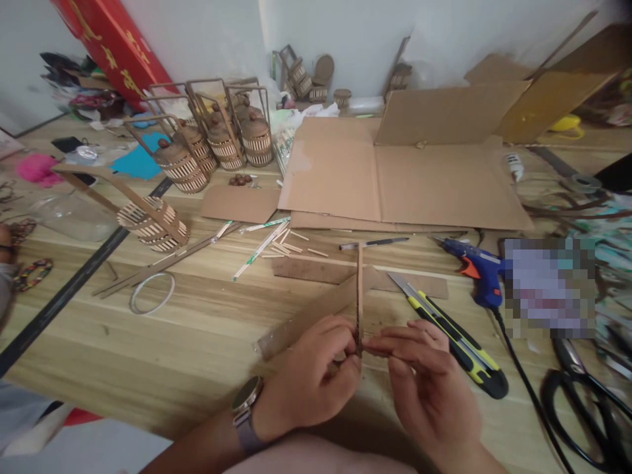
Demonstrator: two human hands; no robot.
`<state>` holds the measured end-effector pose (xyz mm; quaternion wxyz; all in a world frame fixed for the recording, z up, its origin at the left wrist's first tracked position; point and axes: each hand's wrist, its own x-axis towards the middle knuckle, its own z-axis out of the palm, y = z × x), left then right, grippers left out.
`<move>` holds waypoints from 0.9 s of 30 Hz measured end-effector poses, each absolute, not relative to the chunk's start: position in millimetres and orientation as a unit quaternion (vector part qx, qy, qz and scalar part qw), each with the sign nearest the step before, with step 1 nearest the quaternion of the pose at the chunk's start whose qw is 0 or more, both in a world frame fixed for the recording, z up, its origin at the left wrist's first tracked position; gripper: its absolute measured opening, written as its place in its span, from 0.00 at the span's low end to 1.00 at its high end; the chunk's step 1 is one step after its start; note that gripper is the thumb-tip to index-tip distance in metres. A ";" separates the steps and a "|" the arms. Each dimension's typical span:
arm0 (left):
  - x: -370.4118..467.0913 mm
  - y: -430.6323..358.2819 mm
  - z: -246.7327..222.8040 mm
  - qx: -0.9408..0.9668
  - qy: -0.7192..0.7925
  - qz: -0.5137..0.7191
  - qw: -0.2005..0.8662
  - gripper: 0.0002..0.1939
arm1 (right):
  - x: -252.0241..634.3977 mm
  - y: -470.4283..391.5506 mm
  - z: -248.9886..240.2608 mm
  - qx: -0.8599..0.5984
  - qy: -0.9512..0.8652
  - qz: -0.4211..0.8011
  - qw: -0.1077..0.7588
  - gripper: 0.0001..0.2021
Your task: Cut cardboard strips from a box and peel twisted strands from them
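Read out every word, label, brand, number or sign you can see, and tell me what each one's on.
No text reads clearly enough to quote.
Red panel: gold characters, too blurred to read.
Paper wrappers: green print, too small to read.
Pixelated patch: any text there is hidden.
Watch: nothing readable on its face.

Soft, muted indoor light spreads fairly evenly over the tabletop and the pale wall at 12 o'clock; its source cannot be told. A dim shadow gathers at 6 o'clock, between the left hand and right hand. Slight haze softens detail. Wide-angle distortion stretches the scissors at 4 o'clock. A pixelated patch covers 3 o'clock.
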<state>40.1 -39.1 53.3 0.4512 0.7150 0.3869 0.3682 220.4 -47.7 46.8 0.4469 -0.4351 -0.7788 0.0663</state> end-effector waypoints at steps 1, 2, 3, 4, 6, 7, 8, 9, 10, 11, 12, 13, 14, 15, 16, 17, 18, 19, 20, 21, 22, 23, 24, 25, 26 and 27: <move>39.9 -39.1 52.4 0.712 0.390 0.371 0.451 0.06 | 220.5 -48.0 46.8 -0.428 -0.784 0.061 0.446 0.08; 39.7 -39.0 51.6 0.709 0.392 0.375 0.450 0.08 | 220.7 -48.2 46.9 -0.420 -0.788 0.056 0.447 0.08; 39.5 -38.8 50.9 0.708 0.392 0.378 0.450 0.09 | 220.9 -48.4 47.0 -0.413 -0.789 0.055 0.452 0.08; 39.3 -38.7 50.5 0.707 0.391 0.382 0.448 0.10 | 221.0 -48.4 47.0 -0.407 -0.788 0.057 0.459 0.07; 38.9 -38.6 50.3 0.706 0.389 0.389 0.445 0.10 | 221.0 -47.6 46.9 -0.401 -0.783 0.065 0.470 0.06; 38.8 -38.7 50.5 0.707 0.387 0.393 0.442 0.10 | 220.7 -47.0 46.9 -0.400 -0.782 0.067 0.473 0.06; 38.8 -38.8 50.7 0.708 0.387 0.395 0.439 0.10 | 220.3 -46.3 46.8 -0.401 -0.782 0.065 0.472 0.06; 38.9 -39.0 50.9 0.709 0.388 0.396 0.435 0.09 | 219.8 -45.6 46.8 -0.404 -0.783 0.061 0.469 0.05; 39.1 -39.2 51.0 0.712 0.388 0.396 0.432 0.09 | 219.4 -45.1 46.7 -0.407 -0.785 0.055 0.464 0.05; 39.3 -39.4 51.0 0.714 0.387 0.396 0.428 0.09 | 219.1 -44.8 46.4 -0.410 -0.785 0.052 0.462 0.05; 39.6 -39.7 51.0 0.716 0.387 0.395 0.425 0.09 | 219.0 -44.8 45.8 -0.413 -0.783 0.050 0.462 0.05; 39.8 -39.9 50.9 0.719 0.386 0.395 0.423 0.08 | 219.1 -45.0 45.0 -0.416 -0.780 0.052 0.465 0.05; 40.1 -40.1 50.9 0.721 0.383 0.395 0.422 0.08 | 219.5 -45.4 43.9 -0.419 -0.775 0.057 0.470 0.05; 40.2 -40.2 50.9 0.723 0.380 0.394 0.422 0.08 | 220.1 -46.0 42.7 -0.425 -0.767 0.067 0.476 0.05; 40.4 -40.1 51.0 0.725 0.376 0.393 0.423 0.08 | 220.7 -46.6 41.3 -0.433 -0.755 0.084 0.485 0.05; 40.5 -39.9 51.0 0.726 0.372 0.390 0.427 0.08 | 221.3 -47.3 40.2 -0.443 -0.741 0.104 0.494 0.05; 40.5 -39.6 51.0 0.727 0.368 0.387 0.432 0.08 | 221.8 -47.9 39.3 -0.451 -0.727 0.121 0.504 0.05; 40.4 -39.2 50.9 0.726 0.366 0.383 0.439 0.08 | 222.2 -48.3 39.0 -0.454 -0.719 0.131 0.510 0.05; 40.4 -38.8 50.5 0.723 0.367 0.381 0.444 0.07 | 222.5 -48.7 39.1 -0.452 -0.719 0.130 0.511 0.05; 40.2 -38.3 50.1 0.718 0.369 0.381 0.450 0.07 | 222.6 -48.9 39.8 -0.445 -0.728 0.118 0.508 0.06; 40.1 -37.9 49.5 0.712 0.372 0.382 0.456 0.05 | 222.7 -49.0 40.9 -0.433 -0.742 0.099 0.502 0.06; 39.9 -37.5 49.1 0.706 0.377 0.382 0.462 0.05 | 222.8 -49.0 42.2 -0.423 -0.758 0.078 0.491 0.07; 39.8 -37.2 48.7 0.700 0.381 0.379 0.469 0.06 | 222.9 -48.8 43.5 -0.416 -0.770 0.063 0.481 0.08; 39.8 -36.9 48.6 0.696 0.386 0.376 0.476 0.07 | 223.1 -48.4 44.6 -0.412 -0.777 0.055 0.473 0.08; 39.8 -36.8 48.8 0.692 0.389 0.373 0.481 0.08 | 223.4 -47.9 45.3 -0.413 -0.779 0.054 0.468 0.07; 39.9 -36.8 49.3 0.689 0.392 0.371 0.484 0.09 | 223.6 -47.2 45.6 -0.416 -0.780 0.055 0.464 0.05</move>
